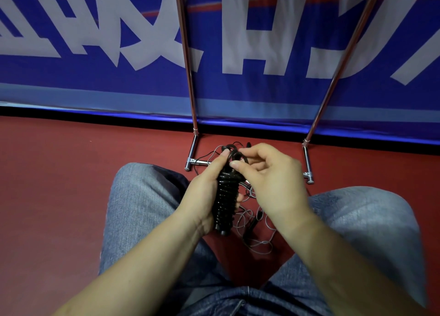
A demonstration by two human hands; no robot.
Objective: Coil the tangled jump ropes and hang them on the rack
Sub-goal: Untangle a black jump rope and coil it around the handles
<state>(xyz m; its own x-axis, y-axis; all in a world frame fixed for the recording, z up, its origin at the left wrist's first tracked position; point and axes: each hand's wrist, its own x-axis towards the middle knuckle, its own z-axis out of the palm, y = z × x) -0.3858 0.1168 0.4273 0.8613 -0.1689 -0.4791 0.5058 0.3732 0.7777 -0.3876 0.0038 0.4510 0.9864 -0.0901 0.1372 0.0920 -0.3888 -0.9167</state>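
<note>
I am sitting on the red floor [59, 184] with my knees apart, and my left hand [204, 196] is gripping the black ribbed handles [226, 201], its fingers wrapped round them from the left. The bundle's long axis is running away from me, its far end pointing toward the rack [190, 82] and its near end toward my lap. My right hand [273, 175] is working at that far end, thumb and forefinger pinching a black loop of cord [234, 157] just above the handles, so the right fingers are the nearer ones for the next wrap; I am judging that the cord needs to go round the handles crosswise to that axis. The rest of the tangled rope [252, 223] is lying loose on the floor below and to the right of my hands, between my knees, with strands trailing up past the rack's base bar [201, 162]. The rack's two chrome posts are rising straight ahead, well beyond my fingers. Behind them a blue banner [262, 54] is showing large white characters, cropped too much for me to read; I am seeing no brand or label on the handles
</note>
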